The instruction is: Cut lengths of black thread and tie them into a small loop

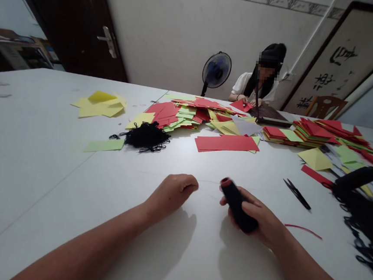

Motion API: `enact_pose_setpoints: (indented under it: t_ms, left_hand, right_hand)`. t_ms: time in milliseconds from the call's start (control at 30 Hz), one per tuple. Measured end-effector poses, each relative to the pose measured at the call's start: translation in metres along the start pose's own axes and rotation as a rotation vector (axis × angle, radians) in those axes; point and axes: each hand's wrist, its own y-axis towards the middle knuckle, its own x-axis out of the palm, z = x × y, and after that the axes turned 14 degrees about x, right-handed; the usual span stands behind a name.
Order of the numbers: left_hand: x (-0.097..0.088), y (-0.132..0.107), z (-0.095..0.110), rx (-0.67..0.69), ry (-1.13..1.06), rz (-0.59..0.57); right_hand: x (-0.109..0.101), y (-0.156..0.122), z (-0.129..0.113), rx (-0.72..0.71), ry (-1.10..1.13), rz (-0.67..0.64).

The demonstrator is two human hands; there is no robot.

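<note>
My right hand [259,220] is wrapped round a black spool of thread [237,203] with a red core showing at its top end, held just above the white table [41,153]. My left hand [172,193] rests on the table to the left of the spool, fingers curled in. A very thin thread seems to run between the two hands; I cannot make out whether the left fingers pinch it. Black scissors [296,194] lie to the right of the spool.
A pile of black thread loops [146,136] lies mid-table, another [366,230] at the right beside a second black spool [356,179]. Red, yellow and green paper sheets [208,115] cover the far side. A seated person [260,83] works there; a fan [216,70] stands behind.
</note>
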Motion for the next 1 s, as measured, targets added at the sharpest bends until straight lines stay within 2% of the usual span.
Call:
enact_pose_setpoints:
  t_ms: [167,300,467,700,833,1000]
  left_hand:
    - [-0.014,0.002,-0.019,0.04,0.179,0.178]
    - [-0.033,0.002,-0.036,-0.054,0.263,0.298]
    - [-0.06,-0.003,-0.055,-0.235,0.325,0.468]
    - [-0.073,-0.009,-0.073,-0.429,0.3,0.685]
    - [-0.084,-0.014,-0.085,-0.544,0.209,0.862]
    - [-0.097,-0.023,-0.101,-0.602,0.186,0.971]
  right_hand:
    - [-0.008,0.002,0.005,0.106,-0.301,-0.12]
    - [-0.014,0.0,0.001,0.161,-0.397,-0.162]
    - [-0.028,-0.003,-0.011,0.197,-0.466,-0.02]
    - [-0.057,-0.002,-0.019,0.112,-0.45,0.265]
    - [-0.074,-0.008,-0.023,0.17,-0.532,0.278]
    - [-0.097,-0.018,-0.029,0.177,-0.505,0.318]
